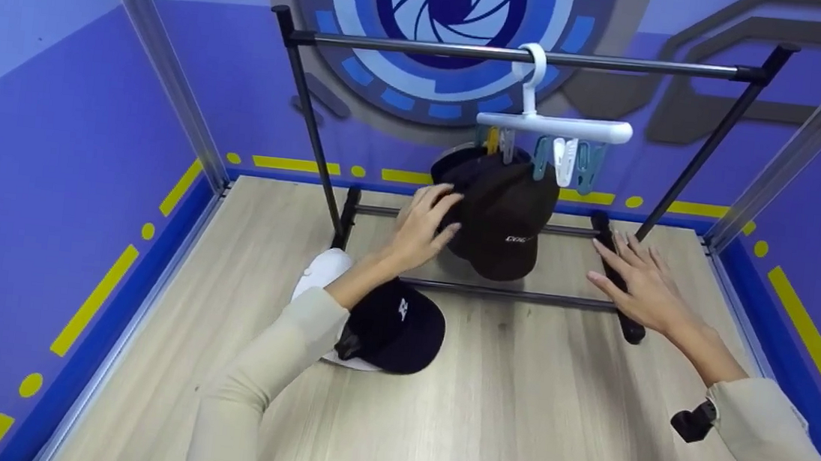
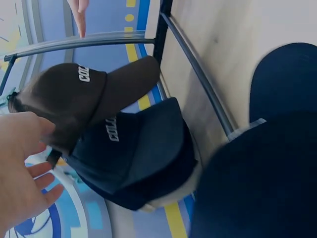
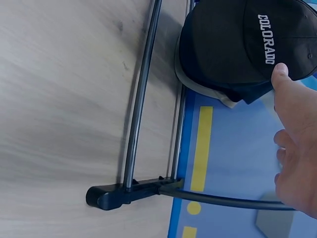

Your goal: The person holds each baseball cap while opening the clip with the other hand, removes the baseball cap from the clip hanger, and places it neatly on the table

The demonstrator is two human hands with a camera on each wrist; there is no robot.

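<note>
A brown baseball cap (image 1: 506, 217) with white lettering hangs from a white clip hanger (image 1: 552, 127). Behind it a navy cap (image 2: 143, 148) and a paler cap (image 2: 173, 196) hang in the same cluster. At the left side of these caps is my left hand (image 1: 422, 231), fingers loosely bent and holding nothing, fingertips right by the cap fabric. My right hand (image 1: 643, 283) hovers over the rack's right foot (image 1: 619, 296) with its fingers spread. White "COLORADO" lettering (image 3: 266, 39) shows on the front cap in the right wrist view.
The hanger's hook loops over the top bar (image 1: 413, 46) of a black rack. Coloured clips (image 1: 566, 161) dangle under the hanger. Below my left forearm, a navy cap (image 1: 404, 335) lies overlapping a white cap (image 1: 319, 274) on the wooden table (image 1: 513, 421). Blue walls enclose three sides.
</note>
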